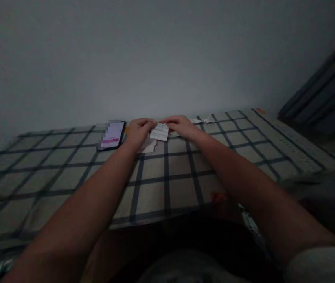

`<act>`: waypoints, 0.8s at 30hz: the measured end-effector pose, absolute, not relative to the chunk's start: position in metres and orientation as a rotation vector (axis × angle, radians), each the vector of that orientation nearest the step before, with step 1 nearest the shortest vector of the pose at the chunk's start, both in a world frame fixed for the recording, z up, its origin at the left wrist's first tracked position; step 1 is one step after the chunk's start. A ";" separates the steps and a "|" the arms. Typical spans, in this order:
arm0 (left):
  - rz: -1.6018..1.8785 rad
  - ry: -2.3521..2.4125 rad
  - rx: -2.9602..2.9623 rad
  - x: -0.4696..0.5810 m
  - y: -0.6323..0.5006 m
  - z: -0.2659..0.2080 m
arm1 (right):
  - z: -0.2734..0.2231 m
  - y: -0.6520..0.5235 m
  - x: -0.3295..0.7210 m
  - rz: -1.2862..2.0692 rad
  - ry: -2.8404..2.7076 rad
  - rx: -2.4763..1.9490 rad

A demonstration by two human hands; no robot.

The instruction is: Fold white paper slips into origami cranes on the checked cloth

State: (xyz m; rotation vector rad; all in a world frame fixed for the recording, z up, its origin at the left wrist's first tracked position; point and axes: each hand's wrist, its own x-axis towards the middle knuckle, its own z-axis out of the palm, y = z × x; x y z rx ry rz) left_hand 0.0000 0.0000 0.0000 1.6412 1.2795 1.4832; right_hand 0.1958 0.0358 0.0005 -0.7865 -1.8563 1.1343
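Between my hands is a small white piece of lined paper (159, 132), slightly tilted and a little creased. My left hand (138, 131) pinches its left edge between thumb and fingers. At the opposite edge, my right hand (181, 125) is closed on the same paper, its fingertips partly hidden. Under and beside my left hand lies another white paper (149, 146) with a stepped, torn-looking edge. To the right of my right hand, white paper scraps (204, 120) rest on the cloth.
A phone (112, 135) with a lit, partly blurred screen lies left of my left hand. The checked cloth (152, 184) covers the table, which stands against a pale wall (161, 59). Dark striped fabric (323, 82) hangs at the far right.
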 end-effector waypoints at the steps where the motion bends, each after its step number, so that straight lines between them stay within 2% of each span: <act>1: 1.469 1.301 1.659 0.001 0.001 -0.001 | 0.000 0.036 0.196 1.132 -1.848 -0.789; 13: 1.337 1.310 1.896 0.013 -0.006 0.000 | -0.006 0.035 0.208 0.820 -1.999 -0.826; 19: 1.457 1.285 1.914 0.009 0.006 -0.009 | -0.003 0.036 0.206 0.834 -1.975 -0.838; 24: 1.485 1.241 1.780 0.007 0.009 -0.008 | 0.000 0.038 0.206 0.992 -1.840 -0.832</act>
